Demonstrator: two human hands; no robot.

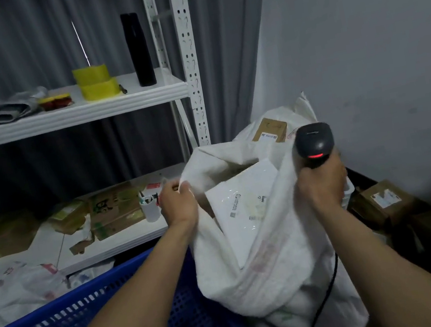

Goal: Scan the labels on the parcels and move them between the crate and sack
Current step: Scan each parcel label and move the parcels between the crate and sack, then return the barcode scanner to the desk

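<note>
A white woven sack (274, 276) stands open in front of me. My left hand (178, 203) grips its left rim. My right hand (323, 184) holds a black barcode scanner (314, 144), its red light lit, and also bunches the sack's right rim. Inside the sack lies a white plastic mailer parcel (242, 207) with printed labels facing up. A brown cardboard parcel (268, 128) with a label sits at the back of the sack's mouth. The blue perforated crate (98, 319) is at lower left, under my left forearm.
A white metal shelf rack (189, 61) stands behind, holding yellow tape rolls (95, 82), a black cylinder (138, 48) and grey bags. The lower shelf carries flattened cartons and a white cup (149, 208). Another labelled carton (382, 198) lies by the right wall. The scanner cable (327, 296) hangs down.
</note>
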